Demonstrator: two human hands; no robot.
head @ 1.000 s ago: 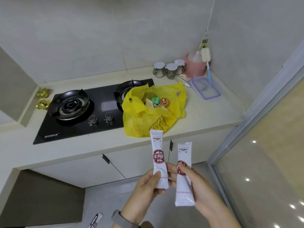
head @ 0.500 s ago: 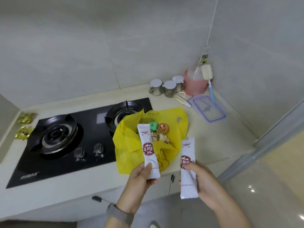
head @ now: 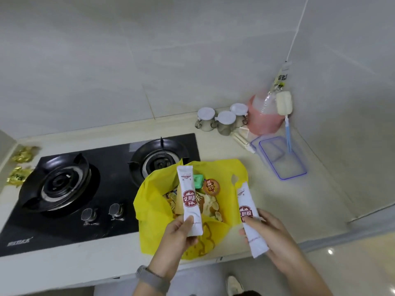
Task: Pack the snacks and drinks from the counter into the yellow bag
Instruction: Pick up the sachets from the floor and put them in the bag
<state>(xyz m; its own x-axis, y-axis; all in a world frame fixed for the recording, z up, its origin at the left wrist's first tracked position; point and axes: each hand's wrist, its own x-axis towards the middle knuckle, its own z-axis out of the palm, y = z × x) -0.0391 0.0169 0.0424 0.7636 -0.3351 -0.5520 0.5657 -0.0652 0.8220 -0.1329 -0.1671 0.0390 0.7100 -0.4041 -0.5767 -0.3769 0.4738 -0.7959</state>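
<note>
The yellow bag (head: 149,212) lies open on the counter beside the stove, with snacks inside: chips, a green packet (head: 197,180) and a round brown-lidded cup (head: 211,186). My left hand (head: 177,238) pinches the bottom of a white milk-powder stick (head: 189,197), held upright over the bag's mouth. My right hand (head: 269,233) grips a second white stick (head: 248,218) just over the bag's right edge. Two gold-wrapped snacks (head: 20,165) lie at the counter's far left.
A black two-burner gas stove (head: 85,189) fills the counter left of the bag. Three lidded jars (head: 222,120), a pink container (head: 264,122), a hanging brush (head: 284,103) and a clear blue-rimmed box (head: 282,161) crowd the back right corner. The counter edge (head: 85,272) runs along the front.
Both hands have risen from below the counter edge up to the bag, each carrying its stick. The left stick now hovers over the bag's opening.
</note>
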